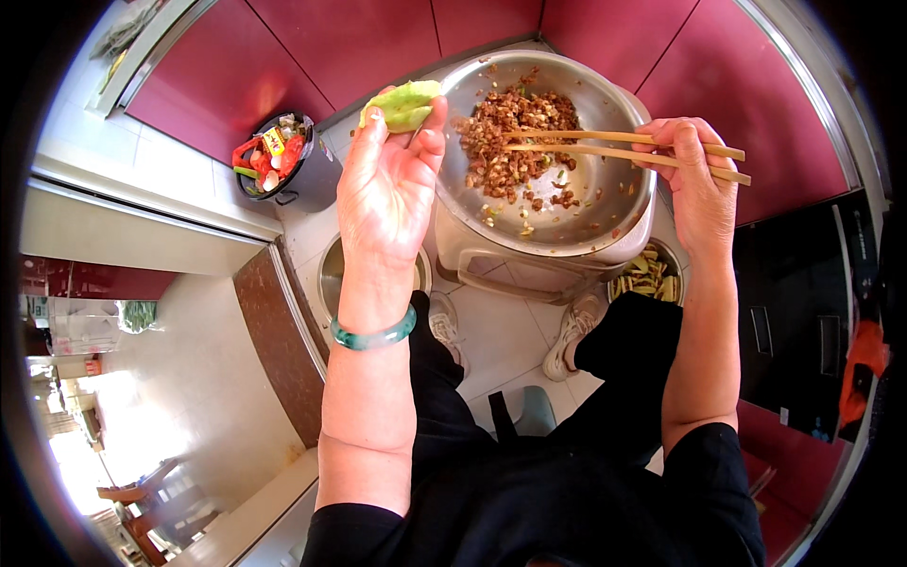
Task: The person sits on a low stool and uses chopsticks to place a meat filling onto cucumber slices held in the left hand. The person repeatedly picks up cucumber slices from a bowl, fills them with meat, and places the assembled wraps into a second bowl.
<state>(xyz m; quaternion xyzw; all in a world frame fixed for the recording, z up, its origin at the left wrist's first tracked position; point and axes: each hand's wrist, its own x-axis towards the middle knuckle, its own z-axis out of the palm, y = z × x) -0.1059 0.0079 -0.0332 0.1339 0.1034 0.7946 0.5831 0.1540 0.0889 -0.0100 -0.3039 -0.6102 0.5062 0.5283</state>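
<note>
My left hand (pixel 392 189) is raised at the left rim of a large steel bowl (pixel 605 203), its thumb and fingers closed on a pale green vegetable slice (pixel 404 104). A brown minced filling (pixel 520 137) with green and whitish bits is heaped on the bowl's left side, with loose crumbs below. My right hand (pixel 694 170) grips a pair of wooden chopsticks (pixel 605 136) from the bowl's right side. Their tips reach left into the filling, slightly apart. A green bangle circles my left wrist.
The bowl stands on a pale plastic stool (pixel 515 274). A basin of cut vegetable pieces (pixel 647 279) sits below right; another metal basin (pixel 331 274) is partly hidden behind my left forearm. A dark bin of scraps (pixel 307 175) stands left. Red cabinets (pixel 350 47) line the back.
</note>
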